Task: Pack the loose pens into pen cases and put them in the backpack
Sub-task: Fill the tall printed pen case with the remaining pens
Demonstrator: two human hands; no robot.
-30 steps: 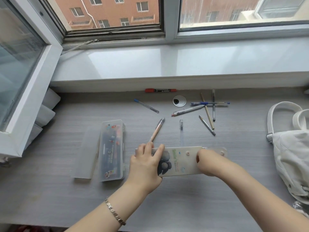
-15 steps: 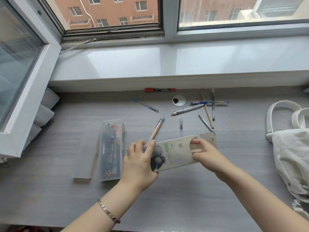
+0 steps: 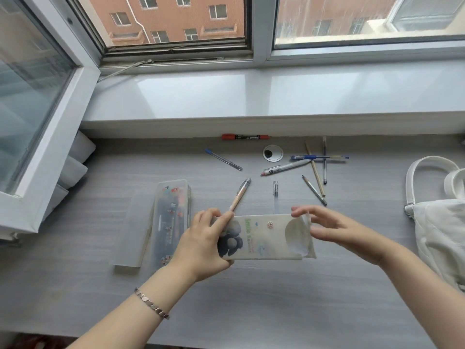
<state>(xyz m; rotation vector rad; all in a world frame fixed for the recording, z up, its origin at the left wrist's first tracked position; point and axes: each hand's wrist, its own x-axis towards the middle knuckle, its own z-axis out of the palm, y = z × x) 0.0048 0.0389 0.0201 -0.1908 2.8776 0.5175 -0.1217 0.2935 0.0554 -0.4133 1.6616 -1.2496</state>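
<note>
Left hand (image 3: 201, 245) grips left end of pouch case (image 3: 264, 238); right hand (image 3: 334, 227) at its right end. Left of grip: box case (image 3: 172, 220), lid (image 3: 136, 227) just beyond it. Directly behind grip: two pens (image 3: 240, 195). Further back: marker (image 3: 245, 137) along the sill, pen cluster (image 3: 317, 167) back-right. Backpack (image 3: 437, 222) far right. All on desk (image 3: 251, 298).

Green lettering beginning "Smile" runs sideways across the translucent snap pen pouch (image 3: 261, 238); the finer print beside it is illegible. Labels on the red-capped marker (image 3: 245, 137), at 12 o'clock, and the white pen (image 3: 286, 167) are unreadable.
</note>
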